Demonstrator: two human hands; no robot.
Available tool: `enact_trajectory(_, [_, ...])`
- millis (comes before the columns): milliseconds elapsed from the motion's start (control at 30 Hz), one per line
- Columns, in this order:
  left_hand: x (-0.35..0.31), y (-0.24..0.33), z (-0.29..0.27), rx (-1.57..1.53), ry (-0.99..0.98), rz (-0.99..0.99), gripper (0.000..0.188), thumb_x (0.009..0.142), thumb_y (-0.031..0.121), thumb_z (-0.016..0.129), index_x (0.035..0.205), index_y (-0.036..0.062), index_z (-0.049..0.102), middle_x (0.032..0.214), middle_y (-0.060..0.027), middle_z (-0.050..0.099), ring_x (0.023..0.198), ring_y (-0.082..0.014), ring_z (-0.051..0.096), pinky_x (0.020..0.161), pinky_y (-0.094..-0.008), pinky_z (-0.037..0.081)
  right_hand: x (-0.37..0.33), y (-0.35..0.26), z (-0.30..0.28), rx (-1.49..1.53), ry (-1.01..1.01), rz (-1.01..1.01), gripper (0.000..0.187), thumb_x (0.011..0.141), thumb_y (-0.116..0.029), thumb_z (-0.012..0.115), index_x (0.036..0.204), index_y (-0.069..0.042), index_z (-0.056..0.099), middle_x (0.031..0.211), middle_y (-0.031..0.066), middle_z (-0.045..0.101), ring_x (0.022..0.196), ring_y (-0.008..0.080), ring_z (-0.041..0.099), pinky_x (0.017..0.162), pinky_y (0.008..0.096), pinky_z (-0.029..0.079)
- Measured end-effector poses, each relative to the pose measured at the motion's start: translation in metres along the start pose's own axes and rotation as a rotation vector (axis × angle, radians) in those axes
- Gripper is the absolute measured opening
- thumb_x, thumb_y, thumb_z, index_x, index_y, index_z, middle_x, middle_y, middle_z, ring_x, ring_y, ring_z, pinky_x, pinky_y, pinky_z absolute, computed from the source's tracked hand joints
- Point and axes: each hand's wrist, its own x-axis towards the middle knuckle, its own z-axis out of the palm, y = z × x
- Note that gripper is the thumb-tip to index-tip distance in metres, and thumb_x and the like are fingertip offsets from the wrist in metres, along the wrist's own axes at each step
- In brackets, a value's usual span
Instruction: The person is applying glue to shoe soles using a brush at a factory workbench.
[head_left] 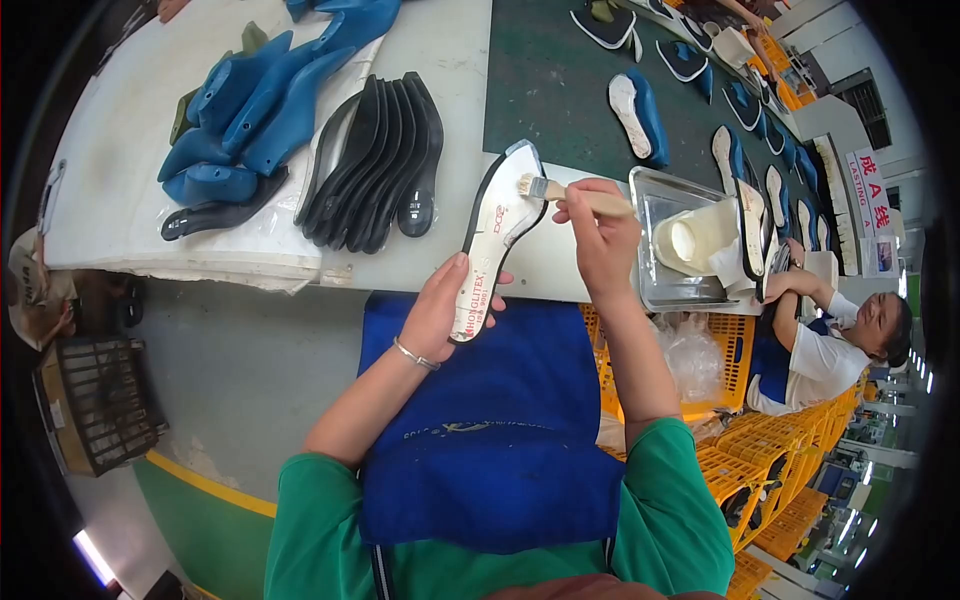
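A white shoe insole board with a dark edge is held up at a tilt over the table's front edge. My left hand grips its narrow lower end, fingers wrapped round the underside. In my right hand is a flat paintbrush with a wooden handle. Its pale bristles touch the wide upper part of the board. Just right of that hand, a metal tray holds a whitish tub with a pale round opening.
Black soles stand in a row on the white table, beside a pile of blue shoe lasts. Lasts with white bottoms lie on a green belt. Yellow crates and a co-worker are at right.
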Motion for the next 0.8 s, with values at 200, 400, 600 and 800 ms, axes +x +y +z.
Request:
enact_trajectory(200, [-0.002, 0.002, 0.000, 0.100, 0.052, 0.013, 0.043, 0.107, 0.038, 0.035, 0.128, 0.0036, 0.050, 0.108, -0.0136, 0.067, 0.077, -0.0145, 0.066, 0.060, -0.0255, 0.056, -0.020, -0.023, 0.009, 0.084, -0.139, 0.097, 0.012, 0.094, -0.005, 0.063, 0.090, 0.005, 0.066, 0.088, 0.0104, 0.065, 0.071, 0.0130, 0.065, 0.064, 0.0256, 0.053])
enact_trajectory(400, [-0.001, -0.005, 0.000, 0.191, 0.074, 0.055, 0.045, 0.107, 0.039, 0.035, 0.129, 0.0036, 0.052, 0.110, -0.0110, 0.067, 0.079, -0.0126, 0.064, 0.061, -0.0237, 0.054, -0.003, -0.015, 0.008, -0.017, -0.127, -0.090, 0.011, 0.095, -0.008, 0.063, 0.095, 0.003, 0.065, 0.083, 0.0069, 0.067, 0.069, 0.0125, 0.065, 0.062, 0.0235, 0.051])
enact_trajectory(600, [-0.003, -0.005, 0.006, 0.310, 0.123, 0.028, 0.051, 0.107, 0.040, 0.034, 0.144, 0.0056, 0.044, 0.112, -0.0093, 0.065, 0.081, -0.0110, 0.061, 0.064, -0.0230, 0.053, 0.023, -0.007, 0.016, 0.112, 0.010, 0.159, 0.015, 0.095, -0.010, 0.064, 0.091, 0.005, 0.065, 0.087, 0.0067, 0.066, 0.066, 0.0113, 0.065, 0.061, 0.0223, 0.050])
enact_trajectory(800, [0.003, -0.003, 0.003, 0.297, 0.147, 0.052, 0.051, 0.107, 0.040, 0.033, 0.144, 0.0070, 0.044, 0.113, -0.0080, 0.065, 0.082, -0.0109, 0.061, 0.064, -0.0234, 0.053, -0.009, -0.027, 0.019, -0.169, -0.108, -0.246, 0.011, 0.086, -0.006, 0.072, 0.091, 0.001, 0.067, 0.082, 0.0114, 0.068, 0.063, 0.0204, 0.065, 0.057, 0.0295, 0.050])
